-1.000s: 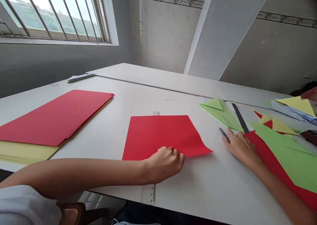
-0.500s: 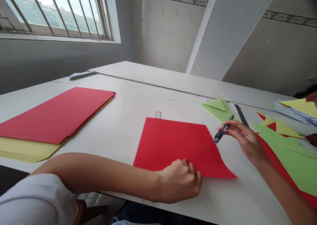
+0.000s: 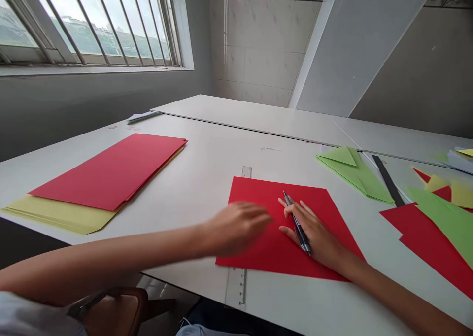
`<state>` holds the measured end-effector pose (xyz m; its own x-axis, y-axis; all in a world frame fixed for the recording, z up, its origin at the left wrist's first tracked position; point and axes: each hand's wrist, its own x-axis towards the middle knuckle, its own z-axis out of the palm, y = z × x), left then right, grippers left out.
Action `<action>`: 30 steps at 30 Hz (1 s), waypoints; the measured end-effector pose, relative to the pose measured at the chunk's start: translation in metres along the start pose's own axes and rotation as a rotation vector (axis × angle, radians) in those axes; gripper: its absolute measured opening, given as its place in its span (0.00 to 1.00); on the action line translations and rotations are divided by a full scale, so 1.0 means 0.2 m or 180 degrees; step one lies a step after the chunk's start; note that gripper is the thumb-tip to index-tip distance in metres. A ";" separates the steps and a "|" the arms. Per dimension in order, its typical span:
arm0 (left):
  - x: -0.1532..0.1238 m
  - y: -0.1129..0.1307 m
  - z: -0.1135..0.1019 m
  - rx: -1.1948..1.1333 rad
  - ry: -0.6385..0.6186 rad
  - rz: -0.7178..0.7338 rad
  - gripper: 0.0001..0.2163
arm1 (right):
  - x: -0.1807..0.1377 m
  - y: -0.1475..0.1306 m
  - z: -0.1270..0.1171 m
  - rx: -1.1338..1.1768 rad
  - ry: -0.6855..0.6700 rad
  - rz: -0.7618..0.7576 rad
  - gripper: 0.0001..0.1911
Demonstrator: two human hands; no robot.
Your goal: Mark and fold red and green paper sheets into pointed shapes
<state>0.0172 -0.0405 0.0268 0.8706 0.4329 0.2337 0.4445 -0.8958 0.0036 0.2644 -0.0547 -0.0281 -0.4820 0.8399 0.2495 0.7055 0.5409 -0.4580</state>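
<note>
A red sheet of paper (image 3: 266, 257) lies on the white table in front of me. Beneath it runs a clear ruler (image 3: 236, 286), whose two ends stick out past the near and far edges of the sheet. My right hand (image 3: 314, 232) rests on the right part of the paper and holds a dark pen (image 3: 302, 235) with its tip pointing away from me. Over the left part of the sheet is my left hand (image 3: 236, 228), blurred by motion. I cannot tell whether it touches the paper or how its fingers are set.
Red sheets (image 3: 111, 173) lie on yellow paper (image 3: 77, 218) at the left. Folded green paper (image 3: 345, 166), a dark strip (image 3: 388, 181), red pieces (image 3: 424, 237) and a green sheet (image 3: 443, 220) are at the right. A brown stool (image 3: 114, 311) stands below the table edge.
My left hand has lifted from the sheet's near edge and moved away from me and left. My right hand has brought the pen leftward onto the paper. More of the ruler shows.
</note>
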 end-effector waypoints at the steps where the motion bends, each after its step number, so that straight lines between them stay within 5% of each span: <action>1: -0.03 -0.09 -0.01 -0.0015 0.0003 -0.0132 0.16 | 0.00 0.02 -0.02 -0.0019 -0.0048 -0.0026 0.08; 5: -0.13 -0.38 -0.02 -0.0021 -0.0241 -0.0432 0.27 | 0.00 0.11 -0.10 -0.0099 -0.0195 -0.0065 0.08; 8: -0.17 -0.42 0.00 0.0011 -0.0454 -0.0518 0.31 | 0.00 0.17 -0.17 -0.0092 -0.0280 -0.0057 0.08; 13: -0.16 -0.33 0.05 0.0110 -0.0381 -0.0583 0.36 | 0.03 0.23 -0.24 -0.0004 -0.0112 -0.0028 0.07; 18: -0.11 -0.19 0.12 0.0204 -0.0064 -0.0617 0.34 | 0.09 0.16 -0.13 -0.0048 0.0291 0.0148 0.08; 24: -0.10 0.00 0.14 0.0393 0.0250 -0.0454 0.22 | 0.14 0.05 -0.08 -0.0161 -0.0198 -0.0075 0.09; 30: -0.13 0.01 0.13 0.0433 0.0379 -0.0198 0.21 | 0.07 0.11 -0.19 -0.0028 -0.0462 -0.0391 0.10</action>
<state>0.0013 -0.0511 -0.0040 0.8131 0.4647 0.3505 0.5280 -0.8424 -0.1079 0.2925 -0.0291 -0.0026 -0.6343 0.7525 0.1772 0.6408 0.6400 -0.4239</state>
